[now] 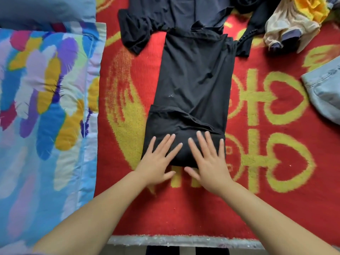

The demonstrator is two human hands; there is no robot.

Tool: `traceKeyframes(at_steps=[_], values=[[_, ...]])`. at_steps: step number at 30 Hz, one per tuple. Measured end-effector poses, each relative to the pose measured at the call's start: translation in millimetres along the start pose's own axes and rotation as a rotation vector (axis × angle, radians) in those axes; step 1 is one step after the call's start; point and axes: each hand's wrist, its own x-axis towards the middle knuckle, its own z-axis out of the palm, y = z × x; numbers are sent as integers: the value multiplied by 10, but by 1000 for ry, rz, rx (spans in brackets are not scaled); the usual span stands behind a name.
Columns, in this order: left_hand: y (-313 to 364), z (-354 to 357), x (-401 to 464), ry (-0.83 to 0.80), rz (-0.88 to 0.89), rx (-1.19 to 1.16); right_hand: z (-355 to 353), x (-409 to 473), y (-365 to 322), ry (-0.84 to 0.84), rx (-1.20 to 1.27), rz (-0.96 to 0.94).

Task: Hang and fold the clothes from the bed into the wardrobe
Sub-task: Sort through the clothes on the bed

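A black garment [195, 85] lies lengthwise on the red and yellow blanket [266, 181], folded into a long narrow strip with its near end doubled over. My left hand [158, 161] presses flat on the left of that doubled end, fingers spread and straight. Beside it my right hand [207, 161] lies flat on the right part, fingers straight too. Both thumbs rest on the blanket just below the fold's edge.
Another dark garment [165, 17] lies spread at the far end. A beige and yellow garment [290, 24] is bunched at the top right, pale denim [323, 92] at the right edge. A colourful quilt [46, 107] covers the left side. The bed's near edge [184, 240] runs along the bottom.
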Motion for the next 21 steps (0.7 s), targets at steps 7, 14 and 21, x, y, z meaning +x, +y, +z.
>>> traceKeyframes(at_steps=[7,14,21], values=[[-57,-114,174,-244,-165,59,20,150,110,-453,-206,28],[275,-666,66,-791,-92,-241,-566,43,200,-955,38,-132],[-216,-1268,334,-780,-230,-789,-1121,520,676,-977,549,14]])
